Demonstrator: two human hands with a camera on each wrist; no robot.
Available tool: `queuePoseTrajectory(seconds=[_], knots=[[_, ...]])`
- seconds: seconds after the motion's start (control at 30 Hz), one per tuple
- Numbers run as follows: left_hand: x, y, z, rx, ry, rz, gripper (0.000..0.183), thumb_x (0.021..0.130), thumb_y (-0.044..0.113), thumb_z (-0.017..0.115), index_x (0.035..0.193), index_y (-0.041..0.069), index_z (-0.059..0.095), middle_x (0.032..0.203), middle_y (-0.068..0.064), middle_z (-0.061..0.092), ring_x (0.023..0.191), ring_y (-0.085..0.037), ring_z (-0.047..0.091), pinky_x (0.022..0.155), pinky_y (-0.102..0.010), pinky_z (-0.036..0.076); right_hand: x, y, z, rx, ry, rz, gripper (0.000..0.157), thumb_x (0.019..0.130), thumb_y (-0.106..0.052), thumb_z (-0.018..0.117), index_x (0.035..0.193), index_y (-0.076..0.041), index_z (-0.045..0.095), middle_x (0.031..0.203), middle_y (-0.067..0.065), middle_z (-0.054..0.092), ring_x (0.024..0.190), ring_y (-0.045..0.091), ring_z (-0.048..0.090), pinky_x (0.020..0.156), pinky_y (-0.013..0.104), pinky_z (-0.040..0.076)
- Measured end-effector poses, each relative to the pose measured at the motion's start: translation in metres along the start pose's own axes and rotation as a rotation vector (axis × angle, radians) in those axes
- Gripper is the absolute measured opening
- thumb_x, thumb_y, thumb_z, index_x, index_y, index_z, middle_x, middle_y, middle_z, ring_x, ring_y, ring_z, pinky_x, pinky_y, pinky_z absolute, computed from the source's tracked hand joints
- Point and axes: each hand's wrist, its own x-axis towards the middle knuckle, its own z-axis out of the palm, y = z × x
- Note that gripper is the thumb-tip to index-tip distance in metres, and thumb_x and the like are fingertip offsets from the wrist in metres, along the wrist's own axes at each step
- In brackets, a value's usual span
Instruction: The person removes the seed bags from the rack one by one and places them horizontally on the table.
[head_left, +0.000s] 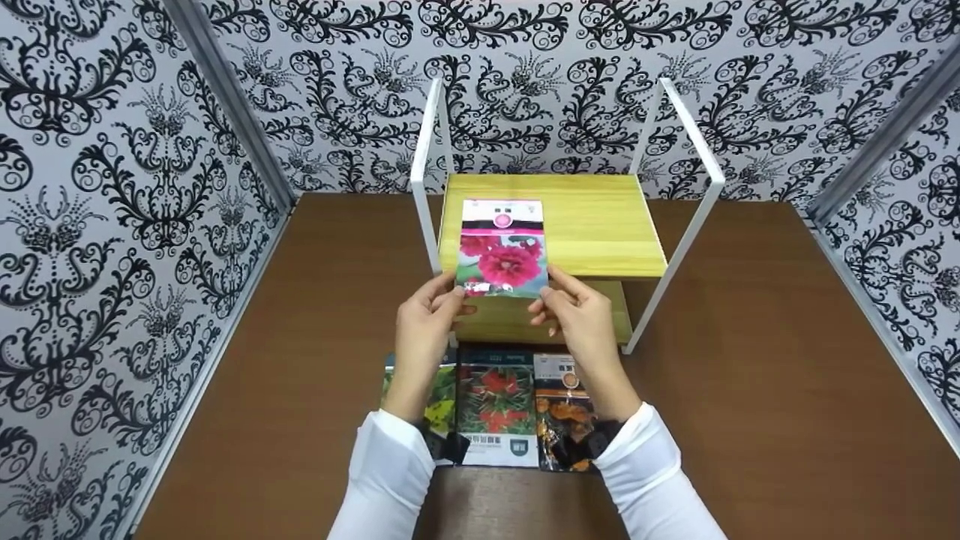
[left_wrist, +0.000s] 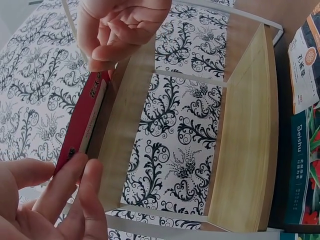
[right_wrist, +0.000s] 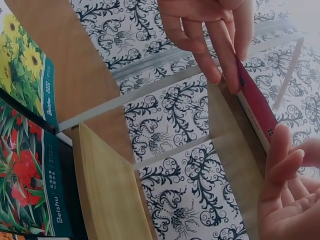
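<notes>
A seed packet with a large pink flower [head_left: 502, 251] is held up in front of the two-tier shelf, its picture side facing the head camera. My left hand [head_left: 429, 315] pinches its lower left corner between thumb and fingers. At the lower right corner, my right hand [head_left: 581, 309] pinches it the same way. The left wrist view gives the packet's red lower edge [left_wrist: 82, 120] between both hands. Behind the packet lies the shelf's yellow wood-grain upper board [head_left: 600, 225], partly hidden by it.
Below my forearms, three more packets lie side by side on the brown table [head_left: 322, 360]: yellow-flowered [head_left: 441, 409], red-flowered [head_left: 497, 405] and orange-flowered [head_left: 562, 420]. White side frames [head_left: 694, 217] rise at both shelf ends. The lower board [head_left: 510, 322] sits beneath. Patterned walls [head_left: 337, 90] enclose the table.
</notes>
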Motion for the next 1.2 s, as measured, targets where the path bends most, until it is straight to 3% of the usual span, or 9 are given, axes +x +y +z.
queuePoseTrajectory(seconds=[0.17, 0.63, 0.8, 0.97, 1.2], knots=[[-0.003, 0.001, -0.001, -0.007, -0.037, -0.031, 0.038, 0.088, 0.020, 0.057, 0.125, 0.013, 0.053, 0.077, -0.008, 0.066, 0.075, -0.017, 0.065, 0.065, -0.031, 0.049, -0.004, 0.001, -0.004, 0.002, -0.033, 0.000, 0.043, 0.085, -0.009, 0.059, 0.127, -0.012, 0.050, 0.069, 0.015, 0.063, 0.052, 0.019, 0.058, 0.042, 0.021, 0.041], [-0.019, 0.015, -0.004, -0.106, -0.245, -0.072, 0.055, 0.089, 0.008, 0.050, 0.140, 0.014, 0.030, 0.080, -0.016, 0.064, 0.074, -0.030, 0.061, 0.070, -0.036, 0.049, -0.018, 0.006, -0.018, 0.042, -0.202, -0.008, 0.054, 0.085, -0.003, 0.055, 0.135, -0.015, 0.038, 0.058, 0.012, 0.057, 0.046, 0.018, 0.052, 0.044, 0.025, 0.042], [-0.019, 0.003, -0.002, -0.117, -0.309, -0.071, 0.061, 0.090, 0.013, 0.053, 0.142, 0.022, 0.023, 0.075, -0.013, 0.064, 0.068, -0.026, 0.062, 0.070, -0.036, 0.049, -0.022, 0.009, -0.024, 0.065, -0.259, -0.036, 0.054, 0.087, -0.006, 0.054, 0.137, -0.015, 0.035, 0.055, 0.012, 0.054, 0.047, 0.018, 0.051, 0.045, 0.027, 0.044], [-0.021, -0.004, 0.000, -0.155, -0.339, -0.041, 0.067, 0.089, 0.018, 0.055, 0.143, 0.022, 0.017, 0.072, -0.015, 0.062, 0.065, -0.025, 0.060, 0.067, -0.034, 0.050, -0.027, 0.008, -0.027, 0.069, -0.253, -0.033, 0.050, 0.089, -0.012, 0.054, 0.136, -0.014, 0.037, 0.054, 0.012, 0.055, 0.048, 0.019, 0.052, 0.046, 0.028, 0.044], [-0.030, -0.001, 0.002, -0.205, -0.339, -0.064, 0.068, 0.088, 0.013, 0.056, 0.143, 0.019, 0.017, 0.070, -0.016, 0.060, 0.062, -0.024, 0.059, 0.064, -0.034, 0.050, -0.039, -0.008, -0.025, 0.068, -0.225, -0.004, 0.048, 0.091, -0.009, 0.050, 0.136, -0.009, 0.036, 0.055, 0.012, 0.057, 0.047, 0.018, 0.053, 0.043, 0.026, 0.045]])
